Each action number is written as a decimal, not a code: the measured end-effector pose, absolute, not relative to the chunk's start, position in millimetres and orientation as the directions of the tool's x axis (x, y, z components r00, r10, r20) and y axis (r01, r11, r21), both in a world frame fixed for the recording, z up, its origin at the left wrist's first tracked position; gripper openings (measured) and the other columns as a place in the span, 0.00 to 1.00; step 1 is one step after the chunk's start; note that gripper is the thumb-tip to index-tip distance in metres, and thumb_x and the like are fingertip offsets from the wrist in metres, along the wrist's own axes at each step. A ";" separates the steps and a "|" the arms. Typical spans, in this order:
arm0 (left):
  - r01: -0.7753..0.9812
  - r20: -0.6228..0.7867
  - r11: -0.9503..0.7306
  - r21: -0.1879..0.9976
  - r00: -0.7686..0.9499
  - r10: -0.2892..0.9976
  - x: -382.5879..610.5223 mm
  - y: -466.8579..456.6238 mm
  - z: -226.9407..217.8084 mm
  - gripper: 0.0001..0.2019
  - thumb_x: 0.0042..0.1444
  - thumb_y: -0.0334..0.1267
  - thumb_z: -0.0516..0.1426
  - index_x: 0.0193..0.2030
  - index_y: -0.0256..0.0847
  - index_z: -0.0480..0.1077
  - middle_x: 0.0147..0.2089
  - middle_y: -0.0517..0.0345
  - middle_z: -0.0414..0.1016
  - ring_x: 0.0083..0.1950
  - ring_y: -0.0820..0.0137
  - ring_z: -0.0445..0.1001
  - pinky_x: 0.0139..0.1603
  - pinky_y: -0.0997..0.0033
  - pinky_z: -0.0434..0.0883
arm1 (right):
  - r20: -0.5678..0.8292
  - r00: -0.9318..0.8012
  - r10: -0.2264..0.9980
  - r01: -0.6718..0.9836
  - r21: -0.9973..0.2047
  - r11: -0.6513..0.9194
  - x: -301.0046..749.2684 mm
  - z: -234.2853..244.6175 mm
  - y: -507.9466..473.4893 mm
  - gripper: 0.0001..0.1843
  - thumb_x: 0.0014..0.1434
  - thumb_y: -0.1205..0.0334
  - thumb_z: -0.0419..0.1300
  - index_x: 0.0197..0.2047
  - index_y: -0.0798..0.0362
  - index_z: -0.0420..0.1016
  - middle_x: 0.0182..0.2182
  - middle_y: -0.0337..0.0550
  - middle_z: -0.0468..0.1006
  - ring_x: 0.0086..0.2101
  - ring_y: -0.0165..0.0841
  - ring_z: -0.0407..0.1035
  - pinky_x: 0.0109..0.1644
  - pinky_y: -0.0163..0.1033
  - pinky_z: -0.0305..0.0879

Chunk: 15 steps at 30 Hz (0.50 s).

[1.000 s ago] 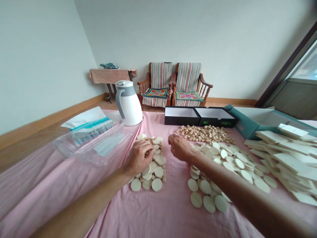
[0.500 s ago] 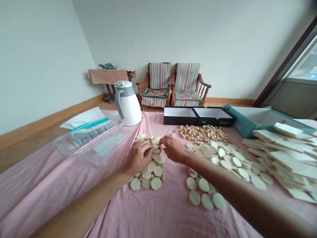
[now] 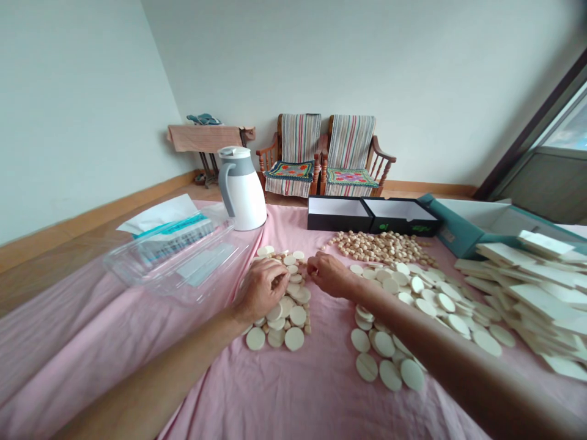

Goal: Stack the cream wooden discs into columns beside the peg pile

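Observation:
My left hand (image 3: 262,287) rests on the left edge of an arrangement of pale wooden discs (image 3: 297,316), its fingers curled inward. My right hand (image 3: 331,275) is at the far right side of the same arrangement, its fingers bent together with the tips pointing left. Whatever either hand holds is hidden by the fingers. Small wooden pieces show between and under the discs. Closer to me on the right lies a second group of discs (image 3: 389,374), partly covered by my right forearm.
A loose pile of discs (image 3: 446,302) spreads under and past my right arm, with wooden beads (image 3: 385,245) behind it. Black boxes (image 3: 340,214), a teal box (image 3: 463,232) and stacked pale boards (image 3: 541,287) stand beyond. A white jug (image 3: 245,195) and clear plastic packaging (image 3: 174,256) are left.
The whole view has shifted slightly to the right. My right hand has drawn a little to the right, away from the discs; my left hand stays in about the same place on them.

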<state>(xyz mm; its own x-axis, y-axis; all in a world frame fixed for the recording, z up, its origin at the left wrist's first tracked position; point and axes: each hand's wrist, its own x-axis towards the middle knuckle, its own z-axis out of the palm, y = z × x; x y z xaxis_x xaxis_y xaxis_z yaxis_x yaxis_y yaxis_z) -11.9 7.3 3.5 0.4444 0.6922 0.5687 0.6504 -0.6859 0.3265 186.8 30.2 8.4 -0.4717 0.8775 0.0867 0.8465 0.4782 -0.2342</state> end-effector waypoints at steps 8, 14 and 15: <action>0.636 0.597 -0.697 0.330 0.431 0.677 -12.1 9.2 0.1 0.08 0.58 0.33 0.53 0.30 0.40 0.71 0.32 0.56 0.75 0.38 0.67 0.72 0.46 0.64 0.66 | 0.217 -0.249 0.944 0.947 -0.150 0.284 223.8 26.4 51.3 0.16 0.54 0.77 0.47 0.40 0.59 0.73 0.39 0.54 0.71 0.40 0.37 0.66 0.40 0.37 0.58; 0.628 0.624 -0.708 0.322 0.422 0.658 -11.2 9.4 0.6 0.07 0.57 0.33 0.53 0.30 0.40 0.70 0.32 0.55 0.76 0.39 0.66 0.73 0.45 0.64 0.66 | 0.199 -0.410 0.890 0.879 -0.175 0.444 203.3 27.6 44.7 0.14 0.57 0.71 0.52 0.45 0.56 0.72 0.42 0.49 0.72 0.41 0.34 0.67 0.43 0.35 0.59; 0.628 0.625 -0.709 0.321 0.421 0.657 -11.0 9.4 0.9 0.07 0.57 0.33 0.53 0.30 0.40 0.70 0.33 0.55 0.76 0.39 0.66 0.73 0.45 0.64 0.66 | 0.164 -0.456 0.875 0.857 -0.185 0.481 195.4 26.2 42.4 0.13 0.57 0.70 0.52 0.45 0.55 0.72 0.42 0.49 0.72 0.41 0.33 0.67 0.43 0.34 0.59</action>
